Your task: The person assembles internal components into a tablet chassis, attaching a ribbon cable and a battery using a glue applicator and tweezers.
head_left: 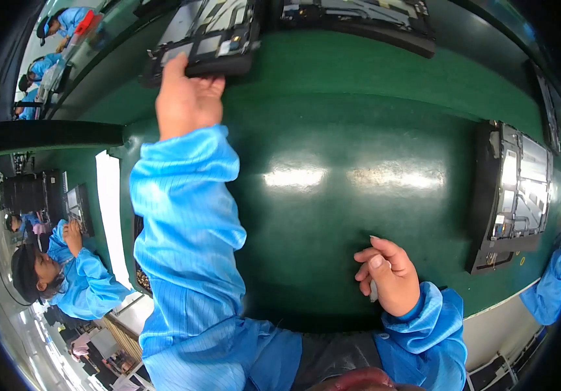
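My left hand [189, 101] reaches to the far left and grips the near edge of a black tray [222, 65], thumb on top and fingers beneath. In that tray lies a flat electronic device [210, 23] with silvery panels and thin dark cabling, partly cut off by the upper rim. Nearer to me on the right, my right hand [390, 277] hovers over the green mat [306, 241]. Its fingers are curled in, and something small and pale shows below the thumb, too hidden to name.
A second black tray with a device [359, 12] stands at the far edge. Another such tray [521, 189] is at the right. On the left, a person in blue [85, 280] works beyond a white strip [111, 221]. A blue sleeve [551, 280] appears at far right.
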The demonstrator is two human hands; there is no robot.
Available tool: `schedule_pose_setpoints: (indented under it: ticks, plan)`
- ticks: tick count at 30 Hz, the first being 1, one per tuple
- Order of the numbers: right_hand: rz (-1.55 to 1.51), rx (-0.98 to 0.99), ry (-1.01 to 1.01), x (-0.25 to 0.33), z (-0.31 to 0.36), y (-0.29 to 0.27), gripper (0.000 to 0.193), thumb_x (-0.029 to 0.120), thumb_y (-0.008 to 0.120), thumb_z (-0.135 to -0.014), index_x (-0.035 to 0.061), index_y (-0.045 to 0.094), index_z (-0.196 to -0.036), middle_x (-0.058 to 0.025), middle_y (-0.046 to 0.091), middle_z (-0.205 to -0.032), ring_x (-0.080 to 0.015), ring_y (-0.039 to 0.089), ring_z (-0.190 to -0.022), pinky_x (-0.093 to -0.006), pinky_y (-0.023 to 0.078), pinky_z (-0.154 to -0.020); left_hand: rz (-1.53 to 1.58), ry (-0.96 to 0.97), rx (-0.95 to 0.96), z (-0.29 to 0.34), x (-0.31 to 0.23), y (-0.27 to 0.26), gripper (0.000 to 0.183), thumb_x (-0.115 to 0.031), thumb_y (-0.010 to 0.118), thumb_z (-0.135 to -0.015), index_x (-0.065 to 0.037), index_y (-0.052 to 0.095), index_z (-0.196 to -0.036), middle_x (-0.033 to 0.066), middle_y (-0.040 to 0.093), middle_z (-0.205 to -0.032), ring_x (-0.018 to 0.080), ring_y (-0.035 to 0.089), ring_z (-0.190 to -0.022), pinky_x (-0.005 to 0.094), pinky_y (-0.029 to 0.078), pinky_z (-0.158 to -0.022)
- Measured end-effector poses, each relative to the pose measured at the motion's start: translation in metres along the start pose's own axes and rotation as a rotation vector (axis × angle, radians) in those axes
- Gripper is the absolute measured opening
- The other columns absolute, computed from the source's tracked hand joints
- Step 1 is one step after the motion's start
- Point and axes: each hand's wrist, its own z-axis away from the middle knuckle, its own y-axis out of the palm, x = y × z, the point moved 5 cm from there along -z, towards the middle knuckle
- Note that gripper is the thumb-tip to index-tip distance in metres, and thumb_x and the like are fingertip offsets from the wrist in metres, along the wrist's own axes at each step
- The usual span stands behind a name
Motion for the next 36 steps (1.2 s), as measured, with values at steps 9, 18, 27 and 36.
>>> schedule_pose_setpoints:
  ticks: [9, 18, 27, 36]
  plan:
    - [0.508, 0.408, -0.062, -0.014, 0.023, 0.034, 0.043, 0.026, 0.053, -0.078, 0.0012, 0.043, -0.111, -0.0130, 0.056, -0.093, -0.0174, 0.055, -0.075, -0.0263, 0.043, -0.068, -0.342, 0.017, 0.216, 0.163, -0.046, -0.032, 0.021, -0.008, 0.046, -0.079, 0.003, 0.048, -0.096, 0.0103, 0.054, -0.094, 0.0190, 0.053, -0.085, 0.0293, 0.041, -0.078]
    - [0.743, 0.774, 0.035, -0.048, 0.068, 0.072, 0.042, 0.035, 0.044, -0.081, 0.0046, 0.045, -0.110, -0.0168, 0.056, -0.087, -0.0284, 0.055, -0.080, -0.0309, 0.043, -0.071, -1.712, 0.715, 0.303, 0.207, -0.015, -0.065, 0.027, -0.016, 0.051, -0.078, 0.005, 0.052, -0.094, 0.0164, 0.056, -0.089, 0.0278, 0.052, -0.082, 0.0323, 0.040, -0.075]
    - [0.532, 0.579, 0.289, -0.063, 0.061, 0.062, 0.044, 0.036, 0.045, -0.081, 0.0067, 0.042, -0.115, -0.0071, 0.057, -0.074, -0.0104, 0.053, -0.055, -0.0241, 0.044, -0.055, -1.868, 0.536, -0.177, 0.184, -0.064, -0.172, 0.022, -0.018, 0.050, -0.077, 0.003, 0.057, -0.080, 0.0173, 0.056, -0.077, 0.0331, 0.050, -0.071, 0.0398, 0.039, -0.065]
    - [0.429, 0.485, 0.329, -0.047, 0.054, 0.060, 0.043, 0.028, 0.049, -0.081, 0.0014, 0.042, -0.114, -0.0051, 0.054, -0.079, -0.0091, 0.049, -0.060, -0.0220, 0.043, -0.054, -1.810, 0.660, -0.181, 0.181, -0.073, -0.188, 0.021, -0.021, 0.051, -0.076, -0.001, 0.058, -0.076, 0.0152, 0.055, -0.074, 0.0352, 0.048, -0.075, 0.0415, 0.039, -0.066]
